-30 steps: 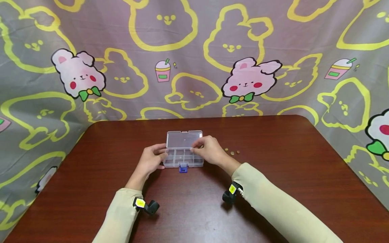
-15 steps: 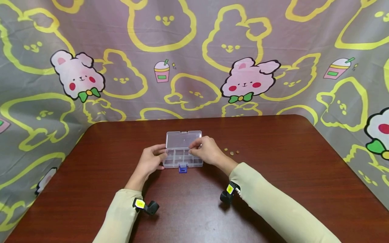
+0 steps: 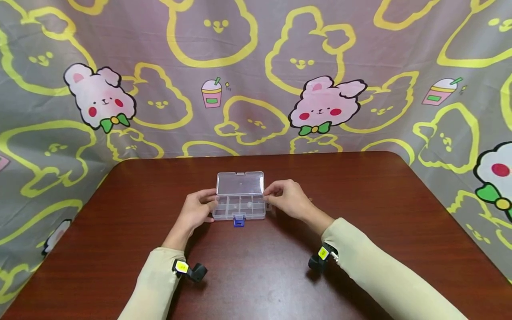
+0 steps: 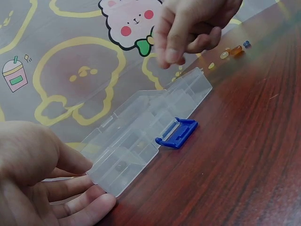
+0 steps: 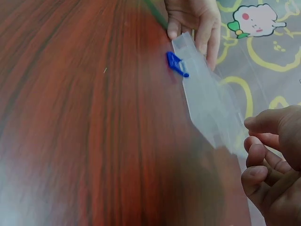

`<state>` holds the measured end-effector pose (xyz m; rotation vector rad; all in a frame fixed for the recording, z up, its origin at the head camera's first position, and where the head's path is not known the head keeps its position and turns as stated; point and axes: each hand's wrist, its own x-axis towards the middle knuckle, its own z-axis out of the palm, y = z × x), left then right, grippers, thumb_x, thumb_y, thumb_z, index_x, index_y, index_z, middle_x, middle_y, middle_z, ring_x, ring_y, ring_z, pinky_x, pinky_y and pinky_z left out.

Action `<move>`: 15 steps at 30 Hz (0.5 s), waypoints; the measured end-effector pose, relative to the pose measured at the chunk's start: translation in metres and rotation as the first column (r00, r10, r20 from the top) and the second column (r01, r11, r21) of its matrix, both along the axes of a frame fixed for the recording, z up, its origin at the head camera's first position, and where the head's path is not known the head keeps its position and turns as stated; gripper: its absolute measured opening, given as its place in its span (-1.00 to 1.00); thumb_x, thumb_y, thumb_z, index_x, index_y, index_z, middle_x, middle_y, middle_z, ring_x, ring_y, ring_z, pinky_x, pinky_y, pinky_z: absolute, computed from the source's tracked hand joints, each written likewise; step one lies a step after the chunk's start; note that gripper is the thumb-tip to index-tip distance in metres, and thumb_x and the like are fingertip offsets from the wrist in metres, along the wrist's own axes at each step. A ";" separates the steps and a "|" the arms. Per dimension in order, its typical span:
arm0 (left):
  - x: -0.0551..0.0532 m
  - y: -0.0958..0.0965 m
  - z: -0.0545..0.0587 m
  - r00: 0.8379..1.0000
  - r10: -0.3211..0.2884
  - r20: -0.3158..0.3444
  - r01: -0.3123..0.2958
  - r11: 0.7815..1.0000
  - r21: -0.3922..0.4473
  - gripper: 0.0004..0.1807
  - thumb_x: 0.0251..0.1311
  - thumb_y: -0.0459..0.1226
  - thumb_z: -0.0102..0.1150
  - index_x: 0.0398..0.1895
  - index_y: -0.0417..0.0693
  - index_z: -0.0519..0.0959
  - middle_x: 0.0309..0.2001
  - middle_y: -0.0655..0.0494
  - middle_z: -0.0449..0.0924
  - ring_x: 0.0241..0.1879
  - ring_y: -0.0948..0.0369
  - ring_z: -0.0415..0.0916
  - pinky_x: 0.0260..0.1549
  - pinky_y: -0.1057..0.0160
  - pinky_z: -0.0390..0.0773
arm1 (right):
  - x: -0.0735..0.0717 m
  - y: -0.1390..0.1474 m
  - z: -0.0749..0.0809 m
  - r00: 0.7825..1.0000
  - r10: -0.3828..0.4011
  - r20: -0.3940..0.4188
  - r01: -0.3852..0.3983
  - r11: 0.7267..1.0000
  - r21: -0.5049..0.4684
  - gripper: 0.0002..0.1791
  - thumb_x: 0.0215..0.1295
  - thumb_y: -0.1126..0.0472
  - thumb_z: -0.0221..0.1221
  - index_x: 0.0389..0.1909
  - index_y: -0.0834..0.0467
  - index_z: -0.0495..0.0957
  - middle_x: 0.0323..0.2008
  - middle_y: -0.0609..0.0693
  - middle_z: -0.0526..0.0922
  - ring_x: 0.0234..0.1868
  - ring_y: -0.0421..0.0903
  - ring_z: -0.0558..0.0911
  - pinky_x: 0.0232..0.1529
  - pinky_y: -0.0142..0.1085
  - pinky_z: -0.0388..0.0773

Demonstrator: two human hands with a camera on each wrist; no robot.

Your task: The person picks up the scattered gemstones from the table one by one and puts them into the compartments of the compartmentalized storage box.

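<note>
A clear plastic compartment box (image 3: 224,218) lies on the table, its lid (image 3: 240,183) raised at the back and its blue latch (image 3: 239,221) hanging at the front. My left hand (image 3: 194,209) grips the box's left end between thumb and fingers. Just off the right end is my right hand (image 3: 290,198), fingers loosely bent, with nothing visible between thumb and forefinger in the right wrist view. Small pale spots show inside some compartments. Beyond the box in the left wrist view lie a pale yellow bead (image 4: 225,54), an orange bead (image 4: 236,50) and a blue one (image 4: 247,44).
The brown wooden table (image 3: 256,275) extends in front of the box and to both sides. A patterned curtain (image 3: 248,80) hangs behind and beside it. Each sleeved forearm carries a wrist camera, the left one (image 3: 198,272) and the right one (image 3: 316,262).
My right hand has moved right, from over the compartments to beside the box's right end, and now hides most of the beads in the head view. The left hand keeps its hold.
</note>
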<state>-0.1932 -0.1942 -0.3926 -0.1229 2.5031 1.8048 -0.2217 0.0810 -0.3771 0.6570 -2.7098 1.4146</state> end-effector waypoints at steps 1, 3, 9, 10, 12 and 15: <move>0.000 0.000 0.000 1.000 -0.001 -0.001 0.001 1.000 -0.001 -0.55 0.35 -0.49 0.08 0.30 -0.37 0.45 0.14 -0.36 0.55 -0.32 0.14 0.55 -0.58 0.27 0.68 | 0.001 0.004 0.000 1.000 -0.004 -0.006 0.004 1.000 0.003 -0.94 0.17 0.31 0.38 -0.33 0.19 0.73 -0.52 -0.10 0.66 -0.52 -0.15 0.56 -0.51 -0.34 0.51; 0.000 0.000 0.001 1.000 0.001 -0.004 -0.001 1.000 0.001 -0.55 0.34 -0.49 0.08 0.30 -0.38 0.45 0.14 -0.37 0.56 -0.34 0.15 0.54 -0.58 0.27 0.67 | 0.004 0.012 -0.001 1.000 -0.013 -0.013 0.013 1.000 0.017 -0.94 0.16 0.31 0.39 -0.34 0.18 0.73 -0.53 -0.10 0.65 -0.52 -0.15 0.56 -0.50 -0.34 0.50; -0.001 0.000 0.000 1.000 0.002 -0.014 -0.002 1.000 0.006 -0.56 0.33 -0.49 0.09 0.28 -0.39 0.46 0.12 -0.39 0.56 -0.36 0.16 0.55 -0.58 0.24 0.68 | 0.012 0.039 -0.005 1.000 -0.023 -0.012 0.024 0.998 0.064 -0.95 0.15 0.31 0.40 -0.35 0.14 0.73 -0.54 -0.12 0.63 -0.51 -0.14 0.52 -0.51 -0.34 0.48; -0.001 0.000 0.000 1.000 0.002 -0.014 -0.002 1.000 0.007 -0.56 0.33 -0.49 0.09 0.28 -0.39 0.46 0.12 -0.39 0.56 -0.36 0.16 0.55 -0.58 0.24 0.68 | 0.013 0.044 -0.006 1.000 -0.024 -0.006 0.024 0.997 0.071 -0.95 0.16 0.31 0.40 -0.35 0.14 0.73 -0.54 -0.11 0.62 -0.52 -0.14 0.52 -0.52 -0.34 0.47; -0.001 0.000 0.000 1.000 0.003 -0.013 -0.002 1.000 0.011 -0.56 0.33 -0.49 0.09 0.28 -0.39 0.46 0.12 -0.39 0.56 -0.36 0.16 0.56 -0.59 0.24 0.68 | 0.015 0.053 -0.008 1.000 -0.022 -0.006 0.022 0.996 0.081 -0.95 0.16 0.31 0.39 -0.35 0.14 0.72 -0.50 -0.10 0.64 -0.49 -0.14 0.52 -0.52 -0.36 0.47; -0.001 0.001 0.000 1.000 0.001 -0.006 -0.001 1.000 0.010 -0.55 0.34 -0.49 0.09 0.28 -0.39 0.45 0.13 -0.38 0.56 -0.35 0.16 0.56 -0.58 0.25 0.68 | 0.019 0.068 -0.012 1.000 -0.025 -0.004 0.025 0.995 0.091 -0.94 0.17 0.32 0.38 -0.34 0.15 0.71 -0.51 -0.09 0.62 -0.51 -0.15 0.52 -0.53 -0.37 0.45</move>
